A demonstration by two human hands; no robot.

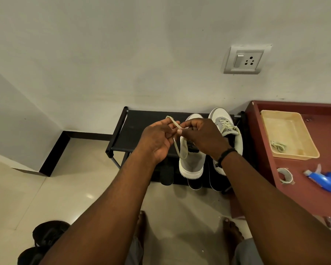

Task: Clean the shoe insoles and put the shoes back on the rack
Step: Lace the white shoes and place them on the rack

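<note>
Both hands, left hand (157, 139) and right hand (203, 137), pinch the soft, floppy lace (177, 125) over the shoe (191, 159) on rack (134, 129); likely grip near loop ends.

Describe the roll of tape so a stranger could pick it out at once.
Start at the dark red table right of the black shoe rack. Near its front edge lies the roll of tape, an off-white ring left of the blue spray bottle, nearer than the yellow tray.
</note>
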